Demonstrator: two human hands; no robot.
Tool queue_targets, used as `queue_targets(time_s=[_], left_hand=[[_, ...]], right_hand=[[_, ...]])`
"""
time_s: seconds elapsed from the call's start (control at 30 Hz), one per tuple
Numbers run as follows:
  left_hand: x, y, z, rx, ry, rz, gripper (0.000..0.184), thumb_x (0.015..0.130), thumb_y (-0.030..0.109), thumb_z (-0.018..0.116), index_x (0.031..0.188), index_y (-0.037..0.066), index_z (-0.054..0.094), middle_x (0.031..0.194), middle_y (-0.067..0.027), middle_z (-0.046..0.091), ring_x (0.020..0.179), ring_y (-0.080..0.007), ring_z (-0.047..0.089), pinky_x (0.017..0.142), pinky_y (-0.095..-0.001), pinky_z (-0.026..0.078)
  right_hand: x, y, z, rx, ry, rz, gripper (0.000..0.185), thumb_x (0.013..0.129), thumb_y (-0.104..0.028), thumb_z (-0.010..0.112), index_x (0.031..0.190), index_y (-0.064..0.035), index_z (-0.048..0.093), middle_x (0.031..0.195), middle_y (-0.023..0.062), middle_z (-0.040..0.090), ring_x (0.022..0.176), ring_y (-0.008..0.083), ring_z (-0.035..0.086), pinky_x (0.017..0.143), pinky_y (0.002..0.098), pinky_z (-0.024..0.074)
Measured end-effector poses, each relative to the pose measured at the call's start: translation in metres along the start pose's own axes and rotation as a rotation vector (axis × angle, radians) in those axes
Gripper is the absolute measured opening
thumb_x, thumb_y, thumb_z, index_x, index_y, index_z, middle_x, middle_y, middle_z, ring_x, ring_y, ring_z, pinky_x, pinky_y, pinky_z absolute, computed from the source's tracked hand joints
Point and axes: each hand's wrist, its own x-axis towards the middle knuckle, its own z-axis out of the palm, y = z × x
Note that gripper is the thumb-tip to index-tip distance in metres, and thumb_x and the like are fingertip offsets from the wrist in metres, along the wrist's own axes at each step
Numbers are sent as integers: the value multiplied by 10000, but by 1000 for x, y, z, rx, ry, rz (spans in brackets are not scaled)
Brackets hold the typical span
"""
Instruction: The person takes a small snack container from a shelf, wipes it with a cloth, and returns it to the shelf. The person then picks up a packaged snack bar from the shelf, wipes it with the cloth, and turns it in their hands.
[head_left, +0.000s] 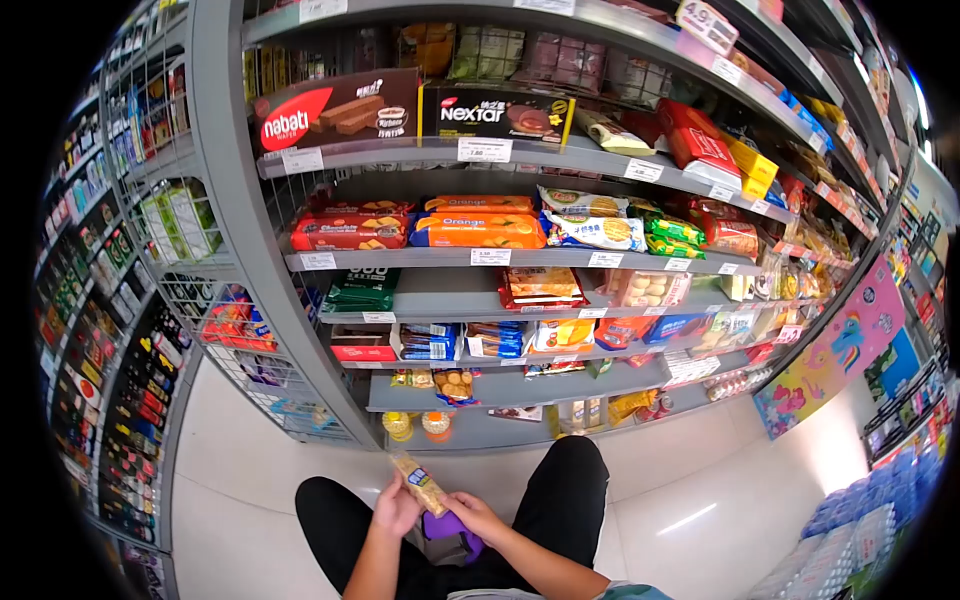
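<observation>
A long, narrow snack packet (420,483) in a clear and yellow wrapper with blue lettering is held up in front of my lap. My left hand (397,508) has its fingers closed on the packet's left side. At the lower right end, my right hand (473,515) also grips it. Below the hands, between my legs, a purple and grey item (447,528) shows in part; I cannot make out what it is. Just beyond the packet, two small jars with yellow and orange tops (397,426) stand on the bottom shelf.
A grey shelf rack (430,270) rises close in front, stocked with biscuits, wafers and other packets. On its left stands a wire mesh side panel (230,300). Stacked bottle packs (850,520) are at the lower right. A colourful cartoon board (835,345) leans by the rack's right end.
</observation>
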Motion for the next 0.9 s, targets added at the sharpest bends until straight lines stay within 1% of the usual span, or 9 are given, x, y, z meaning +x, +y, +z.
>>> queue_targets(time_s=[0.07, 0.13, 0.27, 0.33, 0.47, 0.57, 0.63, 0.73, 0.9], left_hand=[[3, 13, 11, -27, -19, 12, 406, 1049, 300, 590, 1379, 74, 520, 1312, -141, 629, 1228, -300, 602, 1073, -508, 469], [15, 29, 13, 16, -78, -10, 402, 1050, 294, 591, 1381, 78, 520, 1312, -134, 631, 1218, -292, 611, 1070, -507, 474], [50, 50, 45, 192, -161, -4, 390, 1049, 211, 605, 1410, 128, 485, 1338, -105, 633, 1226, -269, 628, 1050, -517, 494], [71, 51, 56, 209, -162, -18, 387, 1049, 197, 609, 1410, 142, 482, 1338, -99, 635, 1230, -266, 628, 1047, -523, 496], [100, 28, 33, 285, -95, 6, 386, 1040, 176, 633, 1397, 160, 486, 1364, -54, 627, 1233, -246, 625, 1039, -517, 497], [98, 3, 23, 313, 6, -38, 383, 1030, 191, 659, 1369, 152, 486, 1376, -18, 620, 1224, -225, 619, 1035, -505, 493], [100, -3, 25, 349, 106, -23, 363, 1028, 212, 668, 1336, 139, 491, 1337, -20, 635, 1200, -213, 619, 1033, -510, 491], [108, 7, 41, 393, 76, -34, 352, 1025, 231, 675, 1309, 126, 494, 1317, -39, 628, 1218, -210, 599, 1042, -505, 483], [111, 1, 36, 354, 86, -45, 371, 1031, 237, 663, 1332, 107, 489, 1308, -52, 626, 1241, -219, 593, 1088, -505, 454]], right_hand=[[8, -18, -12, -67, 7, -8, 425, 1040, -435, 623, 1183, -40, 685, 1013, -3, 687, 911, 70, 613, 814, 226, 493], [6, -65, -20, -517, -84, -34, 518, 994, -535, 640, 1145, -44, 706, 977, 73, 712, 882, 150, 648, 808, 270, 506], [4, -152, -24, -877, -123, -39, 573, 937, -595, 674, 1175, -75, 695, 1006, 146, 697, 901, 245, 678, 810, 325, 522], [18, -154, -31, -1094, -50, -352, 621, 890, -622, 710, 1195, -82, 680, 1059, 191, 665, 931, 301, 680, 806, 358, 531], [57, -102, -66, -898, 50, -366, 588, 867, -508, 791, 1193, -35, 664, 1096, 202, 639, 982, 298, 670, 864, 367, 546], [61, -69, -82, -783, 12, -283, 532, 873, -448, 803, 1159, -18, 674, 1112, 205, 634, 972, 296, 674, 876, 371, 551], [50, -81, -76, -851, 72, -296, 488, 884, -428, 796, 1130, -20, 688, 1077, 168, 666, 959, 260, 678, 878, 353, 542], [53, -85, -81, -599, 38, -244, 414, 936, -382, 762, 1128, -21, 693, 999, 63, 727, 980, 161, 661, 910, 308, 512], [58, -83, -85, -558, 140, -280, 393, 947, -331, 760, 1143, 1, 687, 1018, 61, 728, 973, 153, 666, 919, 310, 512]])
